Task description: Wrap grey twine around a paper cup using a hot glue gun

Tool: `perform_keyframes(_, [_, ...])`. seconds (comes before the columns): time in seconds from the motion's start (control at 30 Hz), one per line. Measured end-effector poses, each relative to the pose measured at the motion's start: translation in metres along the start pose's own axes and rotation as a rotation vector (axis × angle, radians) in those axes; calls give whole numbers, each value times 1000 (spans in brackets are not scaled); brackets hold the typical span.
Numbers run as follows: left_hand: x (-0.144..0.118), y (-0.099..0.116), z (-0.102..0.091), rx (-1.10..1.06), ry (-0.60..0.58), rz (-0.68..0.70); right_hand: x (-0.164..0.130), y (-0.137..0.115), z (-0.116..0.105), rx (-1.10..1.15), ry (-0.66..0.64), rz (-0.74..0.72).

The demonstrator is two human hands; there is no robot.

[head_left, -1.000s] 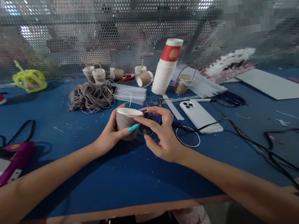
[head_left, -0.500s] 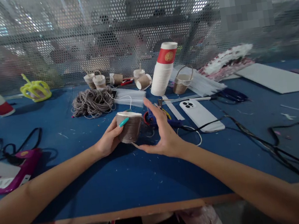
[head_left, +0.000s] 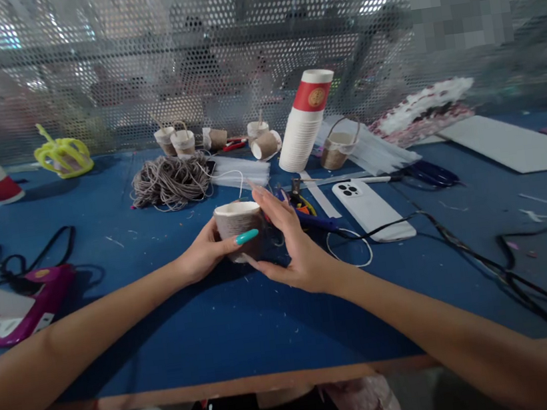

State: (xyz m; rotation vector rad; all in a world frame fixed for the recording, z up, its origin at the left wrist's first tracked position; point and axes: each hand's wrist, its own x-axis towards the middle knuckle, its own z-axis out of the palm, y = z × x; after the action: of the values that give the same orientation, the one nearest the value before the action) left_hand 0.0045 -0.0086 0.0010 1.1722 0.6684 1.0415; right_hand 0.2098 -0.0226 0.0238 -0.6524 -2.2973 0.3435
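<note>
A paper cup wrapped in grey-brown cord point(head_left: 235, 223), its white rim showing, is held upright above the blue table point(head_left: 249, 329). My left hand point(head_left: 203, 254) grips it from the left, with the turquoise-nailed thumb across its front. On the right side, my right hand point(head_left: 300, 252) curves around the cup, its thumb at the lower front and its fingers beside the rim. Exactly where those fingertips touch is partly hidden. Behind the cup lies a loose bundle of grey cord point(head_left: 170, 181). A glue gun with a blue body point(head_left: 318, 219) lies just beyond my right hand.
A tall stack of paper cups point(head_left: 301, 131) leans at the back, near a small cord-wrapped basket point(head_left: 339, 148). To the right lie a white phone point(head_left: 375, 212), black cables point(head_left: 453, 248) and a white board point(head_left: 512, 143). A purple power strip point(head_left: 46, 295) sits at left.
My right hand has closed in around the cup's right side. The left thumb has slid lower and further across the front. The view has shifted slightly.
</note>
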Motion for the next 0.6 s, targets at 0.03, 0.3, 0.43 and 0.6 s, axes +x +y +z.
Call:
perform_keyframes(0.03, [0,0,0,-21,-13,6,0,0,0,23,18,-12])
perform_keyframes(0.3, [1,-2,-4,-159,-30,-35,0,6,-1,106,218,-8])
perform_keyframes(0.43, [0,-2,-5,-138,-59,-31,1,4,0,88,214,-4])
perform_keyframes(0.6, [0,-2,-7,-152,-76,-29,1,-1,-1,44,244,9])
